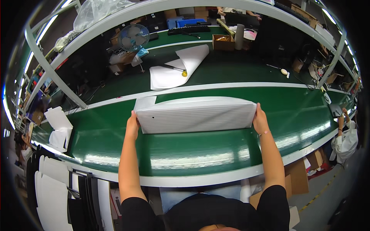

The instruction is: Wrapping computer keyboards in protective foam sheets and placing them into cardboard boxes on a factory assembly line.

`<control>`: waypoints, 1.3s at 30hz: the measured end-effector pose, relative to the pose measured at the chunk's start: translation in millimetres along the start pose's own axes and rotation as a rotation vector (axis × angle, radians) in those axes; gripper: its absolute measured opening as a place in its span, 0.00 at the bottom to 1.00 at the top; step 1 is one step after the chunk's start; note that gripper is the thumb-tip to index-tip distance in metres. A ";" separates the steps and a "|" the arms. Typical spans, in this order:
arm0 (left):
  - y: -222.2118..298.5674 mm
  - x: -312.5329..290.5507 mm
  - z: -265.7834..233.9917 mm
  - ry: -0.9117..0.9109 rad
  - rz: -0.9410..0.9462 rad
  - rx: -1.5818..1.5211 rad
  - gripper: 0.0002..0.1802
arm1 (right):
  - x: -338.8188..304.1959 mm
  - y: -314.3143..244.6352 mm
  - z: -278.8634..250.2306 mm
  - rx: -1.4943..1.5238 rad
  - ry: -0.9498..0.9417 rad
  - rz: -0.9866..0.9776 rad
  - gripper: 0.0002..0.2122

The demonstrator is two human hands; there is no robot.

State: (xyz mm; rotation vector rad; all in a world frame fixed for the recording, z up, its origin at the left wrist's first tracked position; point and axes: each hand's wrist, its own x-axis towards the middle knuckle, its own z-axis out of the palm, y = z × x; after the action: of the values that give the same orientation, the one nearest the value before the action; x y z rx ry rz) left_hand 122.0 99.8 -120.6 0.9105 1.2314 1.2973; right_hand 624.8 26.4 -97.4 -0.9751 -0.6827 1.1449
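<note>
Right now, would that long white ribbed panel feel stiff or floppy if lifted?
The long white ribbed panel likely feels fairly stiff: its front looks flat between the left hand and right hand at its ends. The thin-looking pale flap at its upper left may bend easily.

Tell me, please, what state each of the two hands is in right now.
Left hand: holding the long white piece by its left end.
Right hand: holding its right end.

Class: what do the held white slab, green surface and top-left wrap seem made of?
Slab: perhaps foam or plastic; fairly matte, finely lined.
Green surface: probably plastic or rubber; glossy, reflecting lights.
Wrap: likely thin plastic film; shiny, crumpled, translucent.
</note>
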 end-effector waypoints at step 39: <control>161.1 -416.1 -201.2 1.070 -0.421 1.412 0.21 | -58.1 20.2 0.4 -0.509 0.026 0.096 0.13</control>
State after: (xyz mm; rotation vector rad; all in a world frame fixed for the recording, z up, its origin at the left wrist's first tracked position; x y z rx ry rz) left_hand -50.3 -321.3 59.8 0.6997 3.1399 0.3134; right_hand 598.7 -26.9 -113.6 -1.4616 -0.9392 1.0586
